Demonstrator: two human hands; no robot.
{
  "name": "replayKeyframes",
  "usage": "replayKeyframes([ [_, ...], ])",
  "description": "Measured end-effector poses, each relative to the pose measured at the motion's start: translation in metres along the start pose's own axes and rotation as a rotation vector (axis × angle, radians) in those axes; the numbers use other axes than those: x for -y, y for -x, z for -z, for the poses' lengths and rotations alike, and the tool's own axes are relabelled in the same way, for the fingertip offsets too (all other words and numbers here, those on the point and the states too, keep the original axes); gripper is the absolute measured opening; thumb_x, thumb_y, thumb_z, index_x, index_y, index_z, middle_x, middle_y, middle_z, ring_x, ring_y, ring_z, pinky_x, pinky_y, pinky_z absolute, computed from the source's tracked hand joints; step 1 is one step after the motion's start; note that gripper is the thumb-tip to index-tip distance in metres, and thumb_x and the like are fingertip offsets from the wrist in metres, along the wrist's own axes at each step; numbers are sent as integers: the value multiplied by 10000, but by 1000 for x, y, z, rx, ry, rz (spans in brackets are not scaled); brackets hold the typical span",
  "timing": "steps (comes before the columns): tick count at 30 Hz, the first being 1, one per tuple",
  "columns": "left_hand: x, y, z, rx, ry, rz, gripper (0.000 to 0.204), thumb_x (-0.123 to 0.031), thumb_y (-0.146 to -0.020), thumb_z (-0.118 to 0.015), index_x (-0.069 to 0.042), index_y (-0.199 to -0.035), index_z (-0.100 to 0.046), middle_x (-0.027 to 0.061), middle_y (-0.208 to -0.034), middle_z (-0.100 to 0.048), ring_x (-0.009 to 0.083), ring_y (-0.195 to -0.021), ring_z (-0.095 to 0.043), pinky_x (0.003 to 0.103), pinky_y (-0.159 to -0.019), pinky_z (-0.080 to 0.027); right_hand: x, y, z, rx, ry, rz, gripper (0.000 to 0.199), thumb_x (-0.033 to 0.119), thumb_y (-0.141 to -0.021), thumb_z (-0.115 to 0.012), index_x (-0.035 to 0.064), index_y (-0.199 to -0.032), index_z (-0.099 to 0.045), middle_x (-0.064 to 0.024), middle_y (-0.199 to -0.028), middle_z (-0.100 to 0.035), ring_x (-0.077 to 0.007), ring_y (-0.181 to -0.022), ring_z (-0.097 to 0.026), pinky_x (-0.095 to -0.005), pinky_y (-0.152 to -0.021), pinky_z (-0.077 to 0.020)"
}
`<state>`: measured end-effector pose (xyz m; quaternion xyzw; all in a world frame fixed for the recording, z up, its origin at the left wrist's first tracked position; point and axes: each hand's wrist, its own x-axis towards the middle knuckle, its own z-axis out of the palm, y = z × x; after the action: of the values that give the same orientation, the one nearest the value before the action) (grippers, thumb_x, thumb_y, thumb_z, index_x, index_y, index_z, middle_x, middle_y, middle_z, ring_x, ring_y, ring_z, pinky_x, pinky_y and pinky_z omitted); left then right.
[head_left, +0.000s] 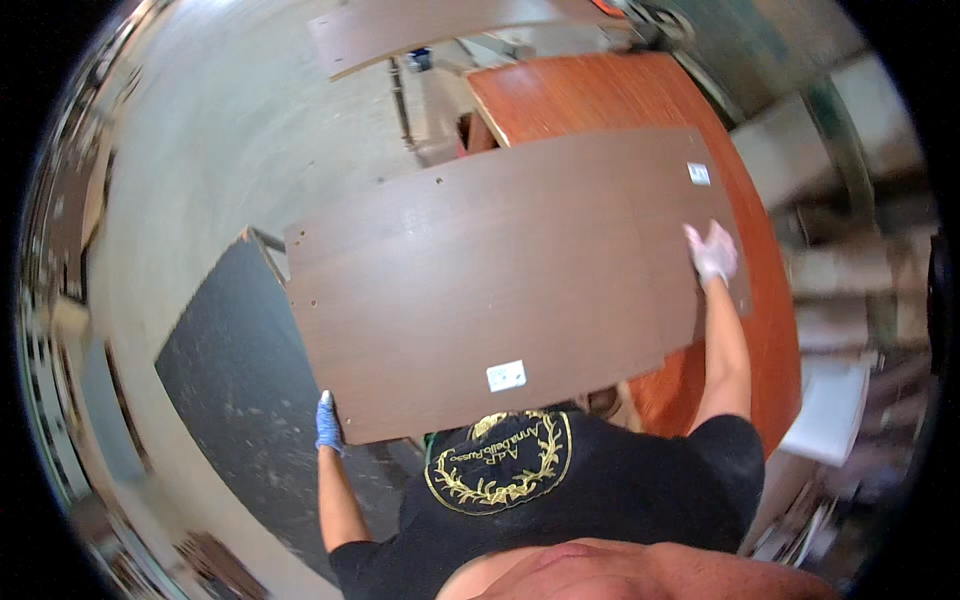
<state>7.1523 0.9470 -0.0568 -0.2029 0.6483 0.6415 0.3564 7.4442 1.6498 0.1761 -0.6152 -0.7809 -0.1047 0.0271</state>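
A large dark brown wood-look panel (480, 270) lies across in front of me, with small holes near its left end and a white label (506, 376) by its near edge. A faint seam and a stepped edge at its right end suggest a second brown panel (690, 230) underneath, with another white label (698, 174). My left hand (329, 422), in a blue glove, grips the near left corner; its fingers under the panel are hidden. Over the right end, my right hand (713, 254) wears a pale glove, fingers apart; whether it touches the surface I cannot tell.
A reddish-brown tabletop (770, 340) supports the right side. On the left stands a black, scuffed surface (235, 370). Beyond is another brown board (430, 35) above the concrete floor (240, 110). Stacked boards (830, 280) line the right.
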Motion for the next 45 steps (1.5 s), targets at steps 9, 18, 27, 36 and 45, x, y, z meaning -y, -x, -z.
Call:
replayKeyframes([
  [9,-2,51,8,-345,-166,46,680,-597,-843,-434,-13,-1168,-555,127,-1111,-595,209,-999,-551,339,-889,-404,-134,-124,-76,936,-962,-289,844,581,-740,-587,56,-1353,-343,-81,-1367,-384,-256,-1250,-342,-412,-1043,-252],
  [18,-7,62,78,-507,-283,177,839,-719,-768,-409,3,-1175,-545,155,-1157,-569,252,-1059,-524,361,-917,-385,-91,-104,-64,1322,-1128,-233,719,455,-695,-696,85,-1264,-457,-70,-1270,-485,-275,-1178,-419,-439,-1023,-293],
  [27,-18,119,38,-1155,-919,-325,728,-414,-782,-633,34,-1293,-369,239,-1306,-403,351,-1226,-372,401,-1009,-322,-29,-24,-26,1392,-1113,-159,698,397,-713,-697,44,-1257,-438,-109,-1235,-502,-296,-1125,-472,-453,-953,-384],
  [36,87,167,-237,-13,1340,-162,698,-581,-807,-413,-103,-1315,-380,121,-1294,-444,313,-1162,-426,474,-982,-336,35,28,-40,1527,-1319,-215,622,403,-727,-664,64,-1214,-478,-102,-1174,-540,-291,-1058,-508,-446,-914,-417],
  [45,50,154,-195,-149,1315,-252,731,-609,-789,-391,-104,-1318,-380,118,-1315,-423,319,-1178,-409,481,-993,-323,86,89,7,1754,-1333,-168,558,353,-806,-583,55,-1256,-441,-130,-1246,-492,-302,-1133,-466,-452,-973,-367],
])
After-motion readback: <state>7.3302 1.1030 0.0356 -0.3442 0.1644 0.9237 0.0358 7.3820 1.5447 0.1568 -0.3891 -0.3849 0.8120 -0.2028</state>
